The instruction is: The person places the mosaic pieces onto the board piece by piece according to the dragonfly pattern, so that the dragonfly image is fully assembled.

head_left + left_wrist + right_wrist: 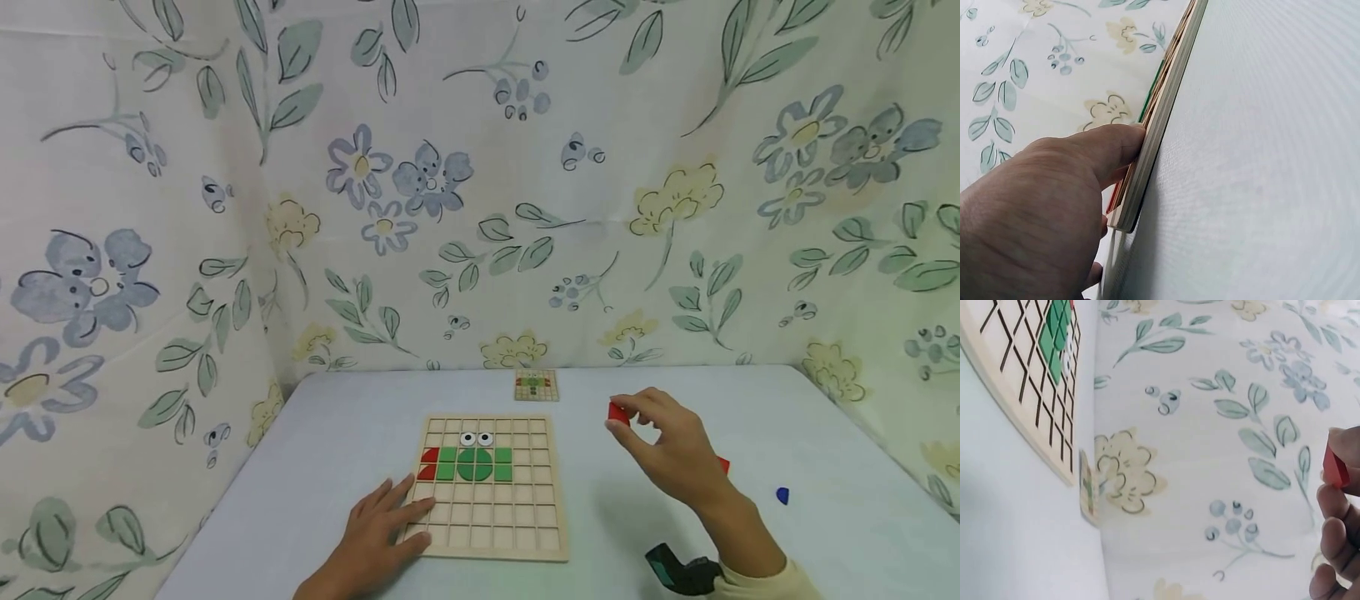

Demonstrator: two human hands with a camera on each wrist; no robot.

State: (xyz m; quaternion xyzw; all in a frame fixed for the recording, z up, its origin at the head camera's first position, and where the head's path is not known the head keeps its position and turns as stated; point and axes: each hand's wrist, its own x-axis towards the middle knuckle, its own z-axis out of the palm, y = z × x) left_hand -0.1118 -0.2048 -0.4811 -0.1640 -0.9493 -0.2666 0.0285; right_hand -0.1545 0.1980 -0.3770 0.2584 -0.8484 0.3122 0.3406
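In the head view a wooden grid board (525, 517) lies on the table. It bears green pieces (474, 464) forming a circle with squares either side, two red curved pieces (428, 464) on the left, and two white eye pieces (477, 438) above. My left hand (378, 529) rests at the board's lower left edge, fingers spread; the left wrist view has its thumb (1122, 140) on the rim. Right of the board and above the table, my right hand (671, 446) pinches a small red tile (618, 413) between thumb and fingers. Fingertips partly cover the tile (1336, 470) in the right wrist view.
A small patterned card (536, 386) with a gridded picture lies at the table's back edge. Another red piece (723, 465) shows partly behind my right wrist. Farther right lies a blue piece (782, 496). Floral cloth (480, 192) hangs behind and beside the table.
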